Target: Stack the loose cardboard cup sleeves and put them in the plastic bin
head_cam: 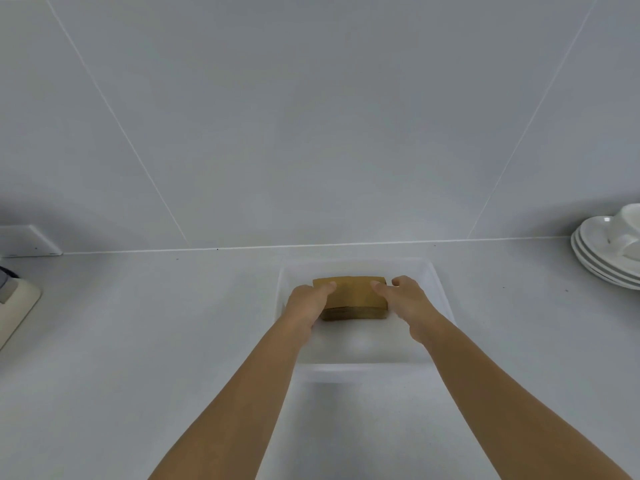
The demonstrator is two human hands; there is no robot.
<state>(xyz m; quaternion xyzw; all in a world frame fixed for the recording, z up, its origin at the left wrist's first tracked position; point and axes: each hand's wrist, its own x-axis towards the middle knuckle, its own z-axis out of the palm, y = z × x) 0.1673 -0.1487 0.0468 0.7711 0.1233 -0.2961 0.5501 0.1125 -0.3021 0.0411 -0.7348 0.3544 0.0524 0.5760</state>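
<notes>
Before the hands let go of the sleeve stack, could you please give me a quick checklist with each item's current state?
1. Sleeve stack inside the plastic bin: ok.
2. Left hand and right hand holding opposite ends: ok.
3. Stack edges aligned: ok, looks tidy.
4. Stack resting on the bin floor: cannot tell.
5. No loose sleeves left on the counter: ok in view; beyond the frame, cannot tell.
6. Saucers clear of the bin: ok.

White countertop (156,341) carries a translucent plastic bin (440,292) at centre. Stacked white saucers (595,268) stand at the right edge. A beige appliance (14,310) sits far left.
</notes>
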